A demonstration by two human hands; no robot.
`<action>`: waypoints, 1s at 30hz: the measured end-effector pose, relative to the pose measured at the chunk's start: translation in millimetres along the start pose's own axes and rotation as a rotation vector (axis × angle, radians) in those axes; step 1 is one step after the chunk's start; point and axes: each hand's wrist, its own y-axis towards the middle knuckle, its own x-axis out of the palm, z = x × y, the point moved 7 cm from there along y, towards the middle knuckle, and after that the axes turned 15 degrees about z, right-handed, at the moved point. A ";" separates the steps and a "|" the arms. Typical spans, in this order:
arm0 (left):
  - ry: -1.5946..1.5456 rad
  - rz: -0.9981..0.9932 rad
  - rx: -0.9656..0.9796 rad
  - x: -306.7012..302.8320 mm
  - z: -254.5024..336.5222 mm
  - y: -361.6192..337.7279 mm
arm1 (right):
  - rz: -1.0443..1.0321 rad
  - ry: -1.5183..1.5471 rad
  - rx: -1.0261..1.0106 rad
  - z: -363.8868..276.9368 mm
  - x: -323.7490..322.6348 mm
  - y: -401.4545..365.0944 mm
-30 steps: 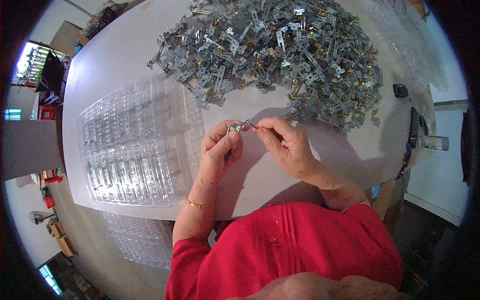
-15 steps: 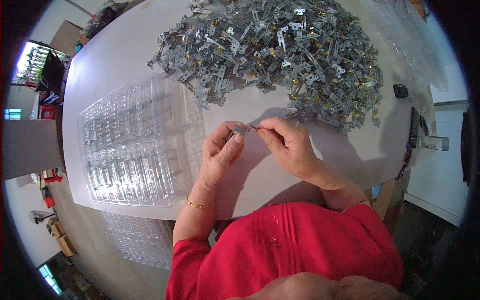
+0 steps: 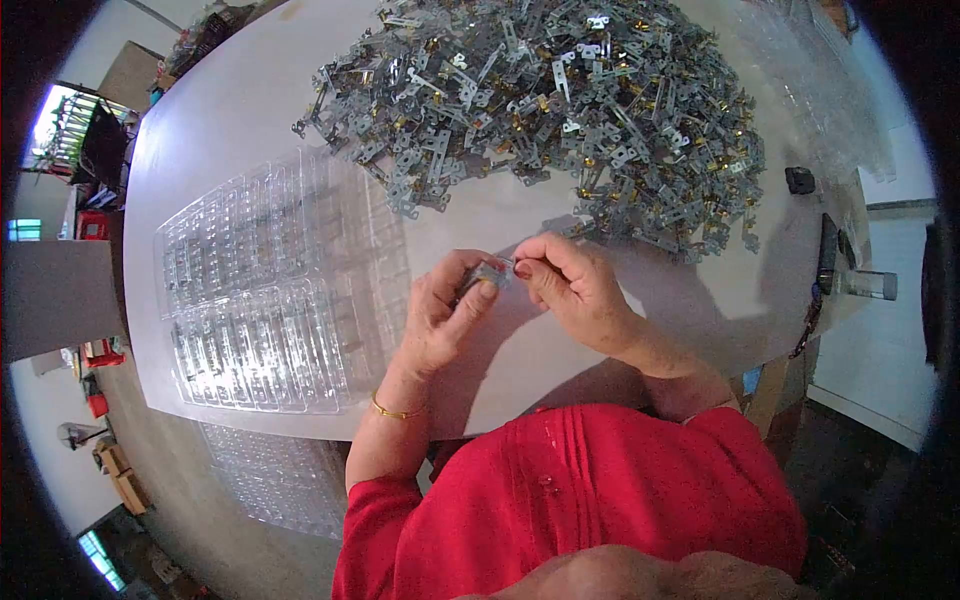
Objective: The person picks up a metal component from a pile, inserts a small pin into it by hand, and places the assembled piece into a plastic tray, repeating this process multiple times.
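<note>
Closest thing is the person's red shirt [image 3: 600, 480], just behind the hands, and there's a thin gold bracelet [image 3: 398, 412] on the left wrist. The left hand [image 3: 448, 310] has a small metal piece [image 3: 492, 274] pinched between thumb and fingers, held up over the table with the thumb lying along its near side. The right hand [image 3: 575, 290] is just beside it, thumb and forefinger narrowed almost together right at the piece's right end. Honestly can't tell whether those fingertips have hold of the piece or of something tiny, too small to make out.

Both hands are above a big pale table [image 3: 225, 120], throwing shadows on it. Off to the left of the left hand are two clear plastic trays [image 3: 262, 345] with rows of long slots, one farther out than the other. Lower down on that side, past the table edge, there's more clear plastic [image 3: 280, 480].

Just beyond both hands sits a huge heap of metal parts [image 3: 550, 120], mostly grey with gold-coloured bits mixed in. Well to the right of the right hand there's a clear cup [image 3: 872, 287] lying near the edge, plus a small black object [image 3: 800, 180] a bit farther out. Beyond those, clear plastic sheeting [image 3: 815, 90] covers the far right corner.
</note>
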 end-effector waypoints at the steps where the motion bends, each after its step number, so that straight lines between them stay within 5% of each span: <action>1: 0.019 0.008 0.011 0.4 -0.1 0.0 | -0.029 0.055 0.057 4.4 2.0 -1.3; 10: 0.248 0.023 0.216 13.1 15.6 -1.4 | -0.101 0.294 0.360 14.0 4.8 -3.0; 13: 0.269 0.035 0.268 16.4 18.2 -2.2 | -0.107 0.089 0.238 5.0 2.7 -0.6; 19: 0.308 0.002 0.284 23.1 11.7 -5.7 | 0.120 -0.122 -0.408 -19.5 -6.6 5.6; 22: 0.359 0.048 0.357 22.8 16.9 -4.5 | 0.210 -0.104 -0.452 -32.5 -14.4 4.5; 30: 0.279 0.183 0.281 14.2 13.9 -3.3 | 0.036 -0.045 -0.094 0.3 1.3 1.6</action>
